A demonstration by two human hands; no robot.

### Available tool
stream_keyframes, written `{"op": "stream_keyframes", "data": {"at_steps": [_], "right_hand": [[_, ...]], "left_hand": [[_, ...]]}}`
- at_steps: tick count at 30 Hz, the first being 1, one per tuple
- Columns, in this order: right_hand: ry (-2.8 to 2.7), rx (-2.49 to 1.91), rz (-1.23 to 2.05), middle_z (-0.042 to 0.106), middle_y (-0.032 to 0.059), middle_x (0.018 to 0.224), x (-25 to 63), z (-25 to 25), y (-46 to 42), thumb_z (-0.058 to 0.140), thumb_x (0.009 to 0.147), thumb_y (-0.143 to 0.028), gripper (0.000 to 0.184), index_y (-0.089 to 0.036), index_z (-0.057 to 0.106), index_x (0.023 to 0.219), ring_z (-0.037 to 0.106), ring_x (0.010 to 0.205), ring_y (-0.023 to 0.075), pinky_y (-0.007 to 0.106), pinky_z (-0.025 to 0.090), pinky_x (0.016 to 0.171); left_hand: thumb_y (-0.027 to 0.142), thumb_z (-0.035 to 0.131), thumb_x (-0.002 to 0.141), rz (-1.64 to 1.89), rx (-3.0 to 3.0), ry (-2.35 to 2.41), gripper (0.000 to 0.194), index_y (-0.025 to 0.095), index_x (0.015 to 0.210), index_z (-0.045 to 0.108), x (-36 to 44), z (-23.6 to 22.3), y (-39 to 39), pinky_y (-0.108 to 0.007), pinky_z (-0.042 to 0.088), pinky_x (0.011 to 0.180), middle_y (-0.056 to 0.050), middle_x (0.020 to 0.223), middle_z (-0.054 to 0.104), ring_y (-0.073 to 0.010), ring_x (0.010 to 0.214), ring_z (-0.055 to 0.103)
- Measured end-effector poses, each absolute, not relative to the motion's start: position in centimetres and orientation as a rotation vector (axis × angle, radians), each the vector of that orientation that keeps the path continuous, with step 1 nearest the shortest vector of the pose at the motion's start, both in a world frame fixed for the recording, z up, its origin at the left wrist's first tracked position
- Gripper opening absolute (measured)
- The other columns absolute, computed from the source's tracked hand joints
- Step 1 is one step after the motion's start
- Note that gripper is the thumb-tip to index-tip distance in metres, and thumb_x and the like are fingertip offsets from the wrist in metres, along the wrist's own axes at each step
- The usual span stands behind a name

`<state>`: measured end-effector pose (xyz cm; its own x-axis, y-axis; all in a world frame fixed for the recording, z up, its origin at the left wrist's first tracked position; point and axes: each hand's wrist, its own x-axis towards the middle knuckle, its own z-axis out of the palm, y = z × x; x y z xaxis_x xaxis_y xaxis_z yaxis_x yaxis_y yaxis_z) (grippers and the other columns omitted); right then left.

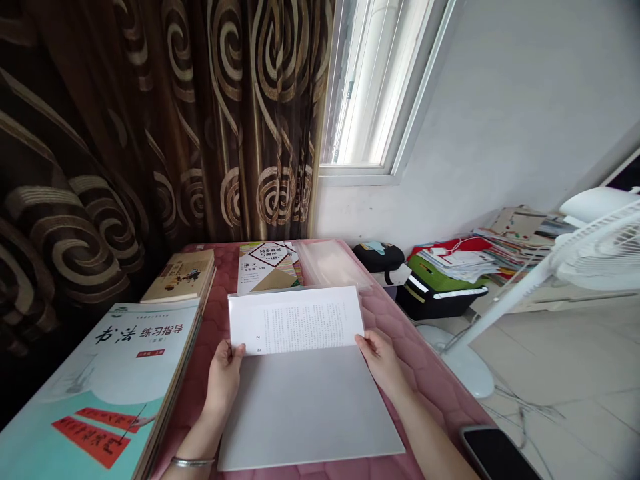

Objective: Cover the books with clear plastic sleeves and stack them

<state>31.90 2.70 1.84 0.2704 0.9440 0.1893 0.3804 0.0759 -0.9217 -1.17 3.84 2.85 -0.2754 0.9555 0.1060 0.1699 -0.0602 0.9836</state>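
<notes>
Item: **printed white page (pixel 295 320)**, dense columns of small text, at centre of frame, raised at a slight angle and lying over a **pale grey sheet (pixel 310 413)**; whether the two are joined cannot be told. Left hand (pixel 223 380), lower centre-left: grip narrow, pinching the page at its left edge between thumb and fingers, with a metal bracelet (pixel 193 461) on the wrist. Right hand (pixel 383 360), centre-right: grip likewise narrow, pinching the page at its right edge. Both items rest on a worktop (pixel 400 340) with a pink quilted cover. Also on the worktop: a stack of calligraphy practice workbooks (pixel 100 373), teal and white covers, at lower left; a small tan paperback (pixel 183 277) beyond them, left of centre; a Chinese-language workbook (pixel 267 267) at upper centre, just beyond the page; a transparent plastic sleeve (pixel 327 263) touching that workbook on its right; a black smartphone (pixel 495 457) at the lower right corner, near the right forearm. Beyond the worktop: a brown swirl-patterned curtain (pixel 125 133), upper left; a window (pixel 370 87), top centre; a black bag (pixel 440 297) and a heap of papers and books (pixel 520 243), middle right, on the floor; a white electric fan (pixel 595 247), far right, over a tiled floor (pixel 565 373).
</notes>
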Motion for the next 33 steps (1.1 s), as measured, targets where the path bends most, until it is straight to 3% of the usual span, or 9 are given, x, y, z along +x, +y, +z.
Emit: {"op": "stream_keyframes", "data": {"at_steps": [5,14,25,30,33], "right_hand": [[-1.329,-1.565,0.578,0.048,-0.0015,0.057,32.1,1.1,3.0,0.046,0.08,-0.068,0.047,-0.025,0.043,0.061,0.045,0.055,0.017,0.029,0.037,0.052],[-1.309,-1.477,0.708,0.063,0.0029,0.072,32.4,1.4,2.8,0.054,0.078,-0.065,0.042,-0.023,0.058,0.078,0.058,0.067,0.0213,0.031,0.046,0.06],[-1.366,-1.588,0.587,0.055,-0.0007,0.061,32.5,1.0,2.6,0.048,0.083,-0.062,0.041,-0.025,0.05,0.066,0.051,0.057,0.0182,0.029,0.042,0.054],[-1.342,-1.516,0.669,0.067,0.0034,0.079,32.4,2.7,2.1,0.055,0.079,-0.059,0.035,-0.025,0.061,0.084,0.062,0.074,0.023,0.033,0.051,0.068],[-1.345,-1.517,0.679,0.067,0.0035,0.078,32.3,3.0,2.1,0.053,0.078,-0.06,0.036,-0.025,0.06,0.079,0.063,0.074,0.023,0.033,0.051,0.068]], "left_hand": [[0.058,0.07,0.063,1.409,1.205,1.411,0.044,0.021,0.084,0.057,-1.1,3.2,3.7,-0.032,0.047,0.076,-0.003,0.08,0.067,-0.0214,0.08,0.062],[0.048,0.071,0.064,1.467,1.138,1.363,0.036,0.02,0.082,0.056,-0.8,3.2,3.8,-0.033,0.047,0.079,-0.003,0.081,0.067,-0.0201,0.08,0.061],[0.05,0.072,0.063,1.478,1.115,1.391,0.037,0.02,0.078,0.056,-0.8,2.9,3.9,-0.032,0.046,0.073,-0.002,0.072,0.066,-0.0186,0.072,0.058],[0.053,0.072,0.064,1.486,1.107,1.376,0.039,0.02,0.077,0.056,-0.8,2.9,3.9,-0.032,0.047,0.073,-0.002,0.073,0.066,-0.019,0.074,0.06],[0.053,0.072,0.065,1.493,1.108,1.356,0.039,0.02,0.076,0.056,-0.8,3.1,3.8,-0.032,0.047,0.074,-0.002,0.074,0.066,-0.0189,0.075,0.061]]}}
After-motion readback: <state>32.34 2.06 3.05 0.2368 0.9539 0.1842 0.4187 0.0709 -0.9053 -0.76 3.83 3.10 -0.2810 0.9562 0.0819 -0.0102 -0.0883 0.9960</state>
